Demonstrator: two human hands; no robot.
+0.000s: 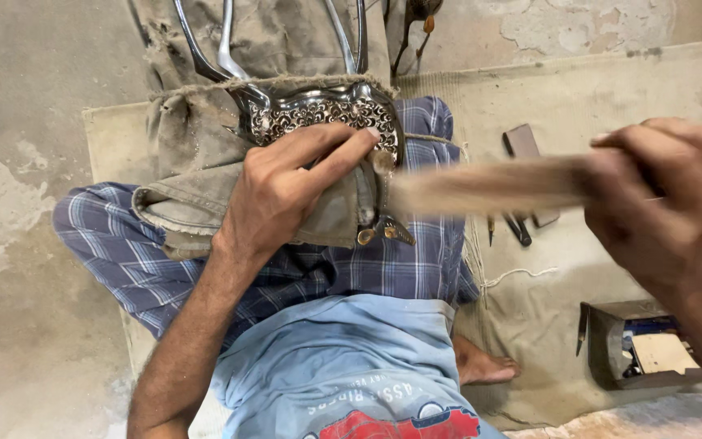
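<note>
A person's left hand (286,183) presses an ornate metal piece (318,114) onto cloth (197,154) over the lap, while the right hand (664,199) grips a blurred wooden mallet (489,185). The metal looks stiff and heavy, its chased face likely easy to mar, and is best held by its rim.

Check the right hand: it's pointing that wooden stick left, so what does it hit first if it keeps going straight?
Likely the ornate metal piece under the left hand. The stick in the right hand ends near that hand's fingertips; motion blur and depth leave it unclear which comes first.

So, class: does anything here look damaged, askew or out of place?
Yes: the wall plaster at top right is flaked and patchy, and the cloth under the left hand has a frayed edge. The wooden tool in the right hand is only motion-blurred.
</note>
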